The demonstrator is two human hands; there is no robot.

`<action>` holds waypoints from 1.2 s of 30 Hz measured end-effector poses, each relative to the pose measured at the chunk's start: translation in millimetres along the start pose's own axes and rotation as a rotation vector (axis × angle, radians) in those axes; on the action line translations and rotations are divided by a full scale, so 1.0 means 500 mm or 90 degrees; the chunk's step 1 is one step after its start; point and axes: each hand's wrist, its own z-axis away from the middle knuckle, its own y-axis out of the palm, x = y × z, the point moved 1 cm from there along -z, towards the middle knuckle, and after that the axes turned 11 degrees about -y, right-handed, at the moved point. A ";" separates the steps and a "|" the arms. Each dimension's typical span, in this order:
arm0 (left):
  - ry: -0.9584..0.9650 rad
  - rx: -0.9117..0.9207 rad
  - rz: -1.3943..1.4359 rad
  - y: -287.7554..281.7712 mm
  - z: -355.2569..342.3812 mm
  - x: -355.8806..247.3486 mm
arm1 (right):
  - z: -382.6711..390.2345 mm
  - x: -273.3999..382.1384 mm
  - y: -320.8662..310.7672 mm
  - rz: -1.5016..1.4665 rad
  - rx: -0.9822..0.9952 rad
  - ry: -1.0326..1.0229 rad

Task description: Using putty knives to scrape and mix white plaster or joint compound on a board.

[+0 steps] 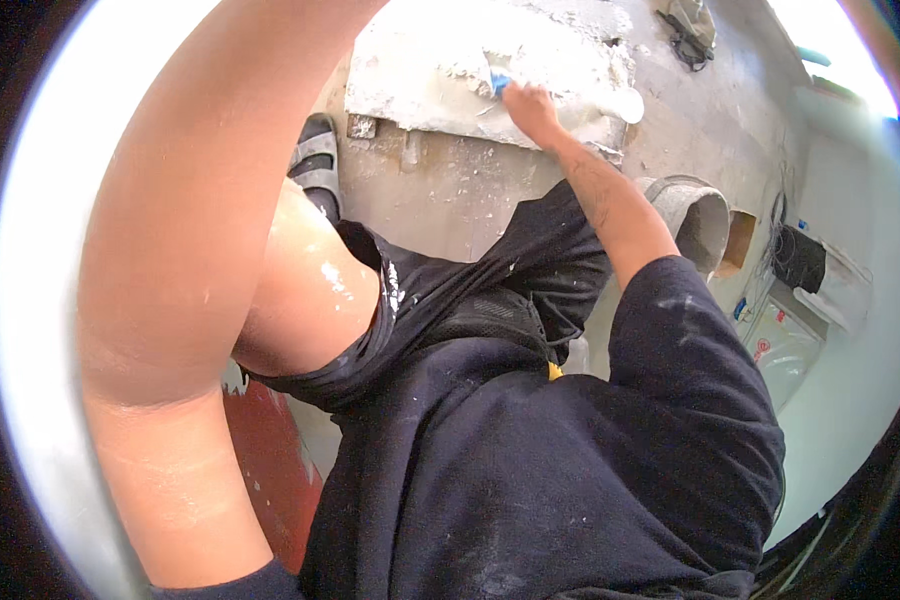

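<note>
At far left, the bare left arm (180, 230) rises large and close to the camera and leaves at the top edge; the left hand is out of view, so whether it is open or closed cannot be told. Below the arm is a red surface (270, 470) with pale marks. Next comes a foot in a grey sandal (318, 170), near a board (390, 85) on the floor, covered in bright white paste. Over the board's middle, the right hand (533, 112) is closed around a blue tool (499, 87), its far end lost in glare. To the right of the board stands a stained bucket (692, 210), tilted in view, beside a brown box (737, 243). Farther right, cables (773, 225) lie near a pale wall (860, 210).
</note>
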 end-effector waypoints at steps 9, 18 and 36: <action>-0.054 -0.001 0.015 -0.002 -0.007 -0.006 | -0.045 -0.156 -0.053 -0.092 -0.219 0.083; -0.035 0.003 -0.014 -0.007 -0.007 0.007 | 0.011 -0.069 0.004 -0.017 -0.064 0.005; -0.015 -0.013 -0.012 0.004 -0.009 0.008 | 0.047 -0.127 -0.028 -0.261 -0.095 0.126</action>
